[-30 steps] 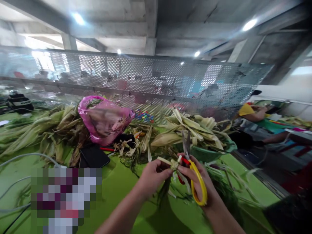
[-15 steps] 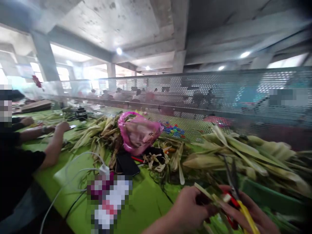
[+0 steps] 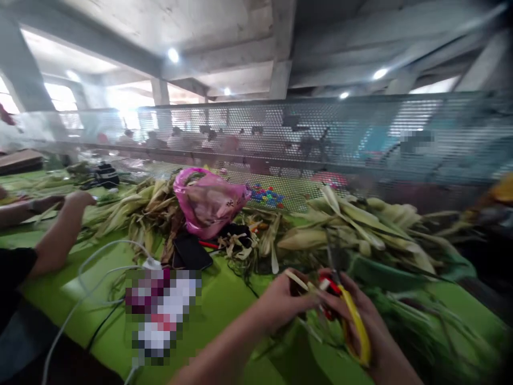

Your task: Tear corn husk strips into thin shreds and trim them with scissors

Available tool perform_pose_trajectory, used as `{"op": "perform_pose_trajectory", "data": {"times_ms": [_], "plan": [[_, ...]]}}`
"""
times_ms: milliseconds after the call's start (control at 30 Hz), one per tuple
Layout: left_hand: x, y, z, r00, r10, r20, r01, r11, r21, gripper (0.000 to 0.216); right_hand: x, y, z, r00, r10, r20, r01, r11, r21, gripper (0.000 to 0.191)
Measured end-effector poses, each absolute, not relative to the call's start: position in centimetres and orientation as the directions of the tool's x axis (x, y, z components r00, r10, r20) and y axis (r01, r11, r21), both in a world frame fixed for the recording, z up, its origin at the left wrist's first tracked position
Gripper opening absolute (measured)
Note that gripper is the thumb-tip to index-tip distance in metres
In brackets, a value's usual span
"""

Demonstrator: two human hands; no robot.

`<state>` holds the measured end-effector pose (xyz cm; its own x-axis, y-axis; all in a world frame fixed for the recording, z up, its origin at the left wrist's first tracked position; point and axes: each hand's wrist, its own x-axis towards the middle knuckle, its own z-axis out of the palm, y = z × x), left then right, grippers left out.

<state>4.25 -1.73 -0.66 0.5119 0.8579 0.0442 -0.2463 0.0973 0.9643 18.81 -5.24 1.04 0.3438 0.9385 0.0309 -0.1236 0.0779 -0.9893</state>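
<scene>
My left hand (image 3: 276,299) is closed in a pinch on a pale corn husk strip (image 3: 297,280) above the green table. Close beside it, my right hand (image 3: 363,307) holds a pair of scissors (image 3: 356,326) with a yellow handle, blades pointing up and away. A small red and white piece (image 3: 329,284) shows at the right fingers; I cannot make out what it is. The fingertips of both hands nearly meet around the strip. Thin green and pale shreds (image 3: 315,329) hang below them.
Dried corn husks (image 3: 348,224) lie heaped behind my hands, over a green basket (image 3: 371,270). Green stalks (image 3: 425,326) lie at right. Leftward are a pink plastic bag (image 3: 212,206), a black phone (image 3: 194,251), white cables (image 3: 90,256) and a co-worker's arm (image 3: 60,235). A perforated screen (image 3: 256,128) stands behind.
The view has turned right, so the table's things sit further left. My hands stay together, with the strip and scissors still held. More of the basket and green stalks shows.
</scene>
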Motion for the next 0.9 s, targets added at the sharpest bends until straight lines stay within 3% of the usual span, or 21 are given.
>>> {"op": "perform_pose_trajectory", "data": {"times_ms": [267,533,633,800,833,900], "plan": [[4.0,-1.4,-0.4,0.435,0.897,0.083,-0.164,-0.012,0.986,0.028,18.8,-5.7,1.7,0.38,0.922,0.076,-0.135,0.137,-0.981,0.042],[4.6,-1.7,-1.3,0.385,0.895,0.223,-0.072,-0.212,0.975,0.016,19.0,-5.7,0.8,0.364,0.929,0.071,-0.132,0.127,-0.983,0.045],[4.4,-1.9,-0.9,0.426,0.889,0.166,-0.125,-0.125,0.984,0.017,19.0,-5.9,0.6,0.352,0.934,0.059,-0.14,0.115,-0.983,0.043],[3.8,-2.0,0.1,0.59,0.807,-0.029,-0.298,0.252,0.921,0.025,19.6,-6.2,1.2,0.267,0.962,0.047,-0.163,0.094,-0.982,0.045],[3.8,-1.9,0.1,0.591,0.805,-0.048,-0.312,0.283,0.907,0.028,19.7,-5.7,1.8,0.254,0.965,0.058,-0.105,0.087,-0.991,0.043],[3.7,-1.3,0.0,0.54,0.839,-0.062,-0.334,0.281,0.9,0.032,19.2,-4.0,3.8,0.211,0.964,0.16,0.166,0.126,-0.978,0.043]]}}
